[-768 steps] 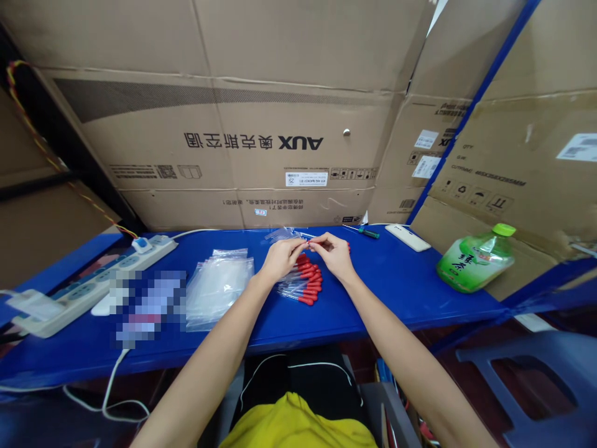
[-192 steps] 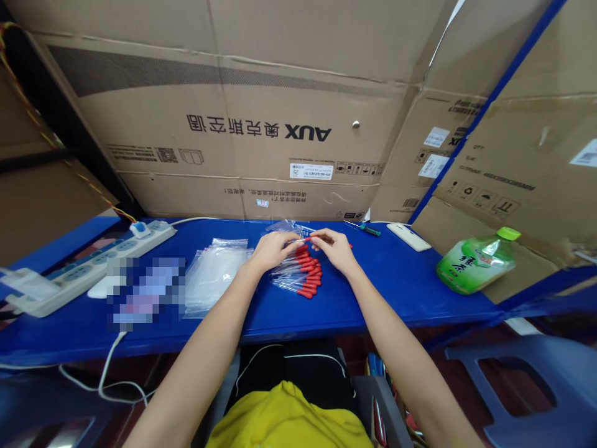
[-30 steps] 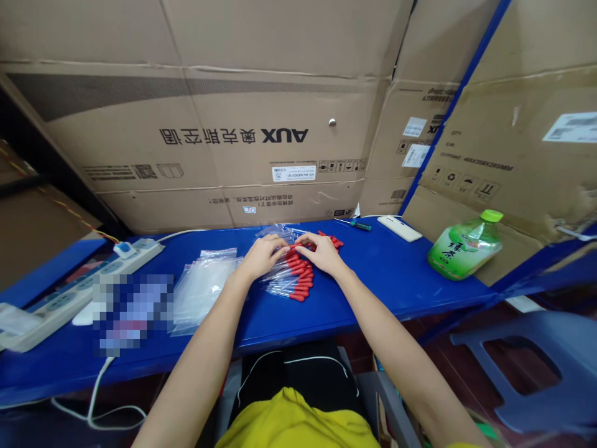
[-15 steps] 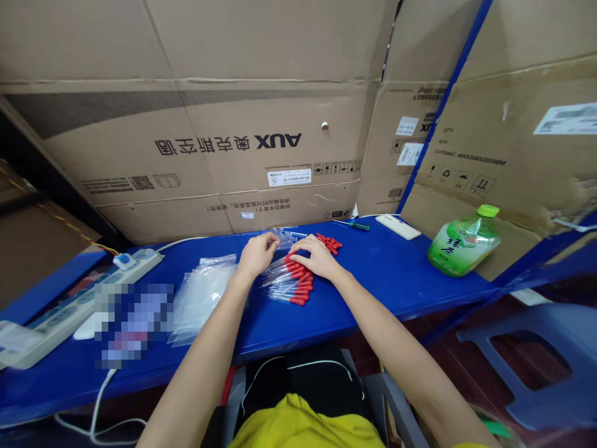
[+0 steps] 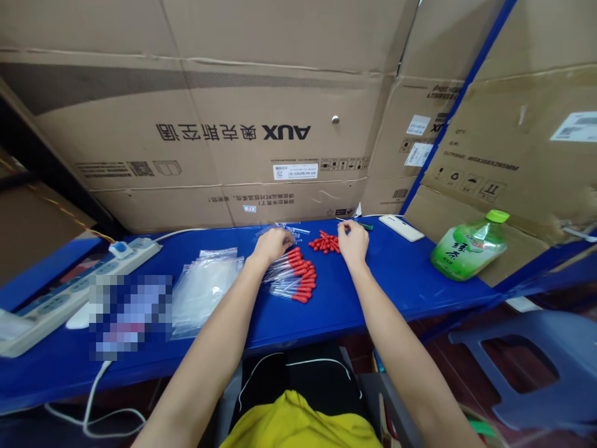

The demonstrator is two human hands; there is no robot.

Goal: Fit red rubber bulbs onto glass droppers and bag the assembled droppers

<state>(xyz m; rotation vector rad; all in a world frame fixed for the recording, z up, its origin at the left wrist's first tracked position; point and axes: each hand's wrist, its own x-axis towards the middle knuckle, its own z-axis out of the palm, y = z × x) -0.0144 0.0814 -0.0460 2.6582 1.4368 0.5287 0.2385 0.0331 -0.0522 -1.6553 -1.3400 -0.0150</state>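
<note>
A row of clear droppers with red bulbs (image 5: 295, 278) lies on the blue bench (image 5: 387, 286). My left hand (image 5: 271, 243) rests at the far end of that row, fingers curled over loose clear tubes (image 5: 289, 231); what it grips is hidden. My right hand (image 5: 353, 241) sits to the right of a small heap of loose red bulbs (image 5: 325, 242), fingers bent down near them. I cannot make out anything between its fingers.
A stack of clear plastic bags (image 5: 204, 286) lies left of the droppers. A white power strip (image 5: 69, 292) runs along the far left. A green screwdriver (image 5: 362, 225), a white flat device (image 5: 401, 228) and a green bottle (image 5: 469, 247) sit right. Cardboard boxes (image 5: 233, 124) wall the back.
My right hand has left the dropper row and moved right and away, past the heap of red bulbs. My left hand stays at the far end of the row.
</note>
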